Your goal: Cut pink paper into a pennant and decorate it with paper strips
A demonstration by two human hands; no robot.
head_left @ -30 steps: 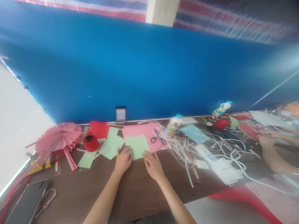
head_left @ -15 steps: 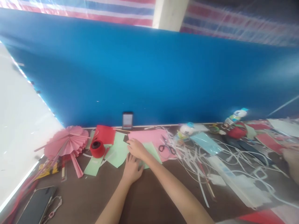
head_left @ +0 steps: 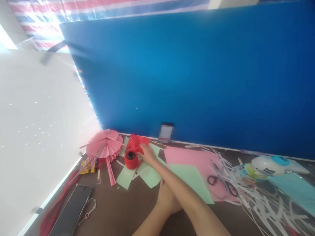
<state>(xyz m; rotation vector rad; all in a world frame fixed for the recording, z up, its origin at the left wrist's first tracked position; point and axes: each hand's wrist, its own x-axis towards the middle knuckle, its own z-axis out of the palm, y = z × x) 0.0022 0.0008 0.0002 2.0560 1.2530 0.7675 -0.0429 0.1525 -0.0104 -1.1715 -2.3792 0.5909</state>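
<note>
R hand (head_left: 147, 154) is stretched out, fingers at the bright red flat paper sheet (head_left: 136, 141), just beside the round red tape roll w/ black core (head_left: 131, 162); can't tell if it grips. L hand (head_left: 168, 197) sits lower, apart from R hand, partly hidden under R forearm (head_left: 180, 187); its hold can't be told, prob. on the dark brown tabletop (head_left: 118, 213). Red sheet lies near the blue wall panel (head_left: 184, 72), btwn. the pleated pink paper fan (head_left: 104, 147) & the big flat pink sheet (head_left: 189, 155). Pale green rectangular sheet (head_left: 190, 179) overlaps the pink one.
</note>
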